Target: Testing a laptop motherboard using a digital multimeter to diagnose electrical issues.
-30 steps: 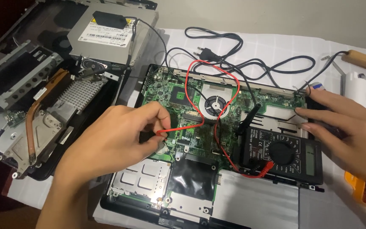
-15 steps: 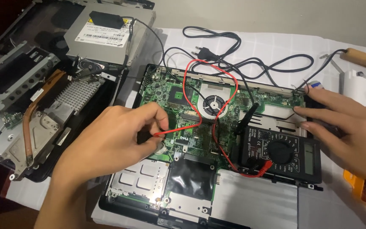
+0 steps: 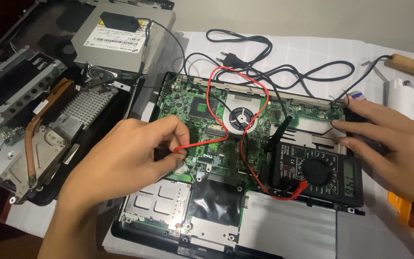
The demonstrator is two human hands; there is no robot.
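Note:
An opened laptop lies in front of me with its green motherboard (image 3: pixel 197 103) and round fan (image 3: pixel 241 116) exposed. My left hand (image 3: pixel 130 153) pinches a red test probe (image 3: pixel 180 150) against the board; its red lead (image 3: pixel 212 86) loops over the fan to a black multimeter (image 3: pixel 317 172) lying on the laptop's right side. A black probe (image 3: pixel 278 134) leans on the board just left of the meter. My right hand (image 3: pixel 394 148) rests flat on the laptop's right edge beside the meter, fingers spread, holding nothing.
A silver optical drive (image 3: pixel 116 43) and a removed heat sink with a copper pipe (image 3: pixel 29 144) lie at the left. A black power cord (image 3: pixel 264 52) coils behind the laptop. A wooden handle (image 3: pixel 413 67), a white roll (image 3: pixel 406 98) and an orange object (image 3: pixel 410 213) sit at the right.
My left hand has nudged the red probe slightly on the board. My right hand has stayed beside the meter.

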